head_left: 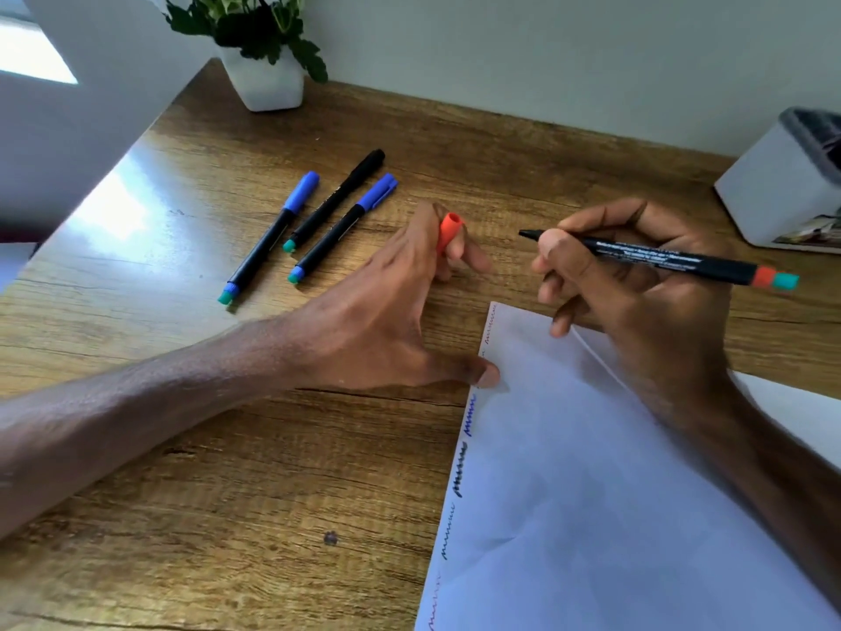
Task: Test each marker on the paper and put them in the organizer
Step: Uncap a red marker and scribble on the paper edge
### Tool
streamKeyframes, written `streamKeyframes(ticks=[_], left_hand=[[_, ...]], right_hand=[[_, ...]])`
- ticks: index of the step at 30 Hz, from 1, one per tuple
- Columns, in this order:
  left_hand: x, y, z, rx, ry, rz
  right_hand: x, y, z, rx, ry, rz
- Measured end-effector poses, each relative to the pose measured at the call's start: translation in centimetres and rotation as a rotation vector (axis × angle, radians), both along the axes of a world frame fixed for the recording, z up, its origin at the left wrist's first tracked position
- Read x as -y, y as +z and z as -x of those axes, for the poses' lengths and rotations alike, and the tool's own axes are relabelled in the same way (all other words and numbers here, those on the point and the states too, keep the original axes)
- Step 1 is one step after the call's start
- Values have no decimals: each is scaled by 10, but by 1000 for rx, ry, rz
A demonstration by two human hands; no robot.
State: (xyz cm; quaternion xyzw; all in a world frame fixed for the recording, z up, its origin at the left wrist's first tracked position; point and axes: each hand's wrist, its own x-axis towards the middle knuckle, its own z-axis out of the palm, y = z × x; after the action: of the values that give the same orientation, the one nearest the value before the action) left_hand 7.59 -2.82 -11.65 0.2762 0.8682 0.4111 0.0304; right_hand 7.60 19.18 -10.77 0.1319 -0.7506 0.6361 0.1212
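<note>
The sheet of paper (pixel 591 494) lies nearest, at the lower right of the wooden table (pixel 205 471), set at a slant, with a row of small test squiggles (pixel 462 466) in dark, blue and reddish ink running along its left edge. The left hand (pixel 377 321) reaches in from the left, its thumb (pixel 487 373) pressing down on that edge of the paper while its fingers stretch away across the table and pinch an orange cap (pixel 448 232) between them, the cap's open end facing up and away. To the right, above the paper's far corner, the right hand (pixel 637 289) grips the open marker (pixel 660 261) in a writing hold. Its long axis runs almost level across the view, the dark tip pointing left toward the orange cap and clear of the paper, the tail with its orange band and teal plug sticking out to the right. Beyond the left hand three capped markers lie side by side on the table, all slanted alike with caps pointing far-right and teal ends near-left: a blue-capped marker (pixel 268 241), a black-capped marker (pixel 336 198) and a second blue-capped marker (pixel 341 230). Farther right, at the frame's edge, stands the white organizer (pixel 773 189). At the back, against the wall, sits a white plant pot (pixel 268 79).
</note>
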Motion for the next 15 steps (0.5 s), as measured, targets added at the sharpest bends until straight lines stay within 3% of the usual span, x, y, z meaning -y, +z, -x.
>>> streamKeyframes(ticks=[10,15], left_hand=[[-8,-8,-7,-203,107,74],[-5,-10,-10,-215,165,53]], right_hand=[[-6,7,-1,33,103,47],[-7,9,-9,-18,170,42]])
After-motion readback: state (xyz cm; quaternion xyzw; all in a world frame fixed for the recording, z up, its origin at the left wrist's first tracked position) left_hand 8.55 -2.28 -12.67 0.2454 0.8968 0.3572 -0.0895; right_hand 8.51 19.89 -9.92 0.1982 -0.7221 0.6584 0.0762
